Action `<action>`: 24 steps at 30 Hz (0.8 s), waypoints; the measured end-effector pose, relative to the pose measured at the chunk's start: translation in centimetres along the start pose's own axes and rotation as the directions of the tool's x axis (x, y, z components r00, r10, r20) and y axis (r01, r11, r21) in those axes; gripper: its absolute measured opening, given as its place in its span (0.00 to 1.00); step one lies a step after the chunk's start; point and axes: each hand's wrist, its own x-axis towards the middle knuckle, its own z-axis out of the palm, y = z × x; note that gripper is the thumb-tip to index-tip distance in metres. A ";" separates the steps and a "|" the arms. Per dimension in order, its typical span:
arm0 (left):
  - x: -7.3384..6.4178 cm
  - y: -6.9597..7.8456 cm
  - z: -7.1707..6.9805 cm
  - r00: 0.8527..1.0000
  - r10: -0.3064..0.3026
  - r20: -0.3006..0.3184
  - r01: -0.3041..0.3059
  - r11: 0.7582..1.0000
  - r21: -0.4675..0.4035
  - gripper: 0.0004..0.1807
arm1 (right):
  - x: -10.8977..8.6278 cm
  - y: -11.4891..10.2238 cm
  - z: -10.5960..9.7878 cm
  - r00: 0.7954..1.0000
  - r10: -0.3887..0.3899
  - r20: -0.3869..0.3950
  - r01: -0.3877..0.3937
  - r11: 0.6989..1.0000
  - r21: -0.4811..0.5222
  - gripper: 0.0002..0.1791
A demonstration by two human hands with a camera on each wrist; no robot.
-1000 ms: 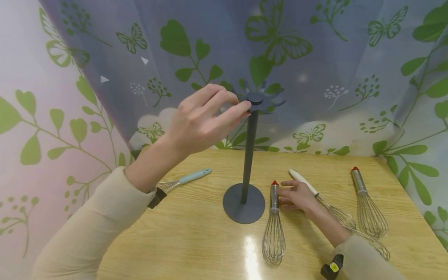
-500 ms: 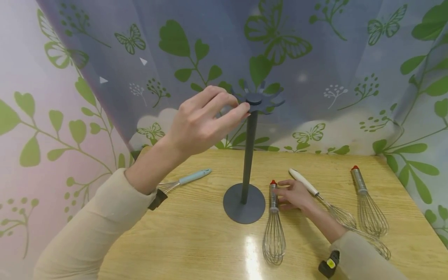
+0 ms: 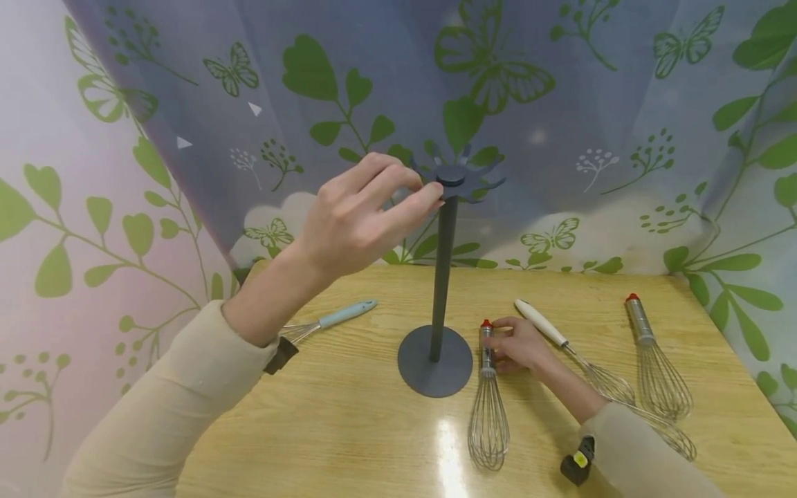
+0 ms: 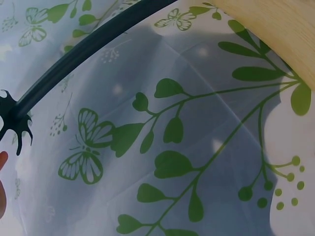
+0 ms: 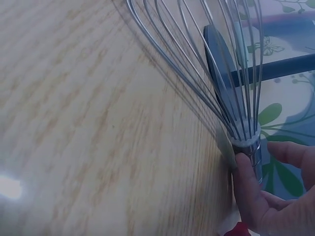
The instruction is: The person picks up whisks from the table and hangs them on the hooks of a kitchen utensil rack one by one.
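One whisk (image 3: 488, 398): red-tipped, near desk's (image 3: 311, 422) center, just right of the dark stand (image 3: 443, 277).
Right hand (image 3: 518, 346): touching its handle (image 3: 488, 361); whether closed, cannot tell.
Left hand (image 3: 361, 211): fingers bent at stand's top (image 3: 450, 176), hold unclear.

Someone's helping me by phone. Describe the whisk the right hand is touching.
Find the dark grey upright stand on the pale wooden table. Just right of it lies a silver, red-tipped wire whisk. Unlike the silver, red-tipped twin farther right, it has the right hand touching it.
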 end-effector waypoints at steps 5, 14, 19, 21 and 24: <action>-0.1 0.0 0.0 1.000 -0.004 -0.007 0.004 1.000 -0.012 0.03 | 0.2 -0.2 0.1 1.000 -0.006 0.002 0.006 1.000 -0.026 0.42; -0.2 -0.1 -0.1 1.000 -0.001 -0.001 0.001 1.000 -0.020 0.04 | 0.6 -0.2 0.6 0.999 -0.012 -0.031 0.010 0.998 -0.064 0.42; -0.2 -0.1 -0.2 1.000 -0.004 0.007 0.004 1.000 -0.014 0.04 | 0.7 -0.2 0.6 0.999 -0.008 -0.036 0.005 0.998 -0.070 0.41; -0.3 -0.1 -0.3 1.000 -0.006 0.010 0.006 1.000 -0.013 0.05 | 0.7 -0.3 0.5 0.999 -0.006 -0.035 0.003 0.998 -0.068 0.40; -0.3 -0.2 -0.3 1.000 -0.007 0.012 0.007 1.000 -0.009 0.06 | 0.7 -0.3 0.5 1.000 -0.003 -0.031 0.001 0.998 -0.060 0.40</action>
